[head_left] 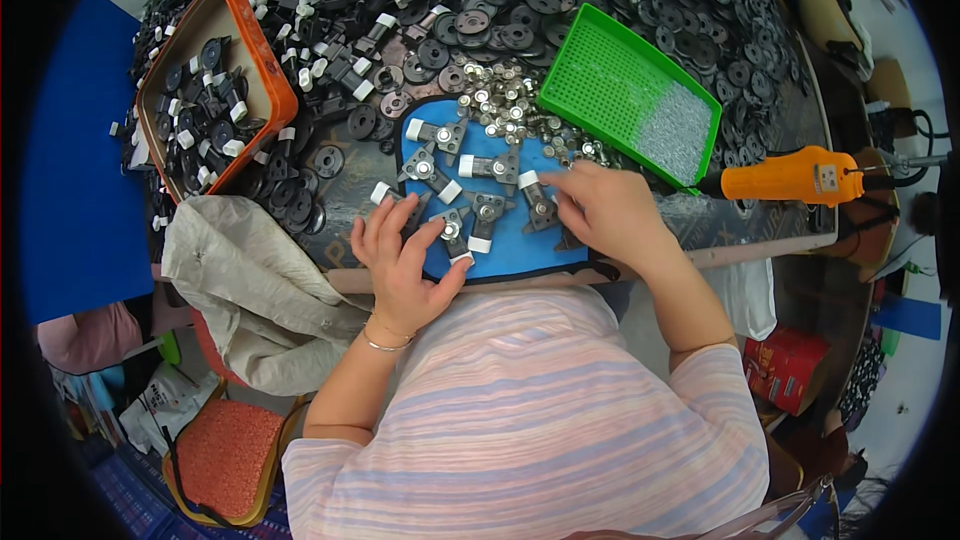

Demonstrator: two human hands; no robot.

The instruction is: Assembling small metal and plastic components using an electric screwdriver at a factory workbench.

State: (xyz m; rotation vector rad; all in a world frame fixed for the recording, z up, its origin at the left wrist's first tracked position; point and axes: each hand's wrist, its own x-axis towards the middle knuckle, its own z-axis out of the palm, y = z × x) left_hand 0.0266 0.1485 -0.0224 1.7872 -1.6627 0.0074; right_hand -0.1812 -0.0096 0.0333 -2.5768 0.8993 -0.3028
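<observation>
On a blue mat (515,258) lie several small black plastic assemblies with white end caps and round metal centres. My left hand (400,255) rests at the mat's left side with its fingers spread. Its index finger and thumb lie around one assembly (453,230), while its other fingers reach over another that they partly cover. At the right of the mat, my right hand (615,215) has its index finger stretched to an assembly (538,202), with the thumb apart from it. Between the hands sits an assembly (486,215) with its white cap toward me.
Small metal caps (500,105) are piled behind the mat. A green tray (620,90) holds tiny silvery pieces. An orange-rimmed bin (270,70) contains black-and-white parts. Heaps of black discs (690,0) cover the far table. An orange power screwdriver (790,177) hangs at right.
</observation>
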